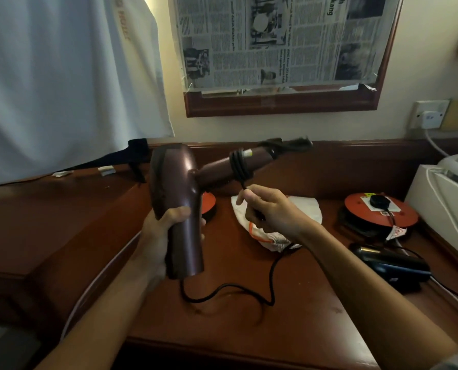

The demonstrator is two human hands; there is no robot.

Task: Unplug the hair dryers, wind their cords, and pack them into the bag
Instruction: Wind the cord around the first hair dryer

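1. Our left grip [166, 231] wraps the maroon hair dryer [180, 198] barrel above the counter [289, 303].
2. Our right grip [270, 209] pinches its black cord [238, 166], coiled round the handle.
3. Behind lies the white bag [310, 209].

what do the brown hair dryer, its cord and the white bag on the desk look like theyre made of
Brown hair dryer: looks like hard plastic with a satin metallic finish; soft highlights run along its barrel.
Cord: black, matte, probably rubber or PVC sheathing; it bends in loose curves and wraps tightly round the handle.
White bag: seems a thin fabric, creased and limp, with an orange drawstring; the weave is not discernible.
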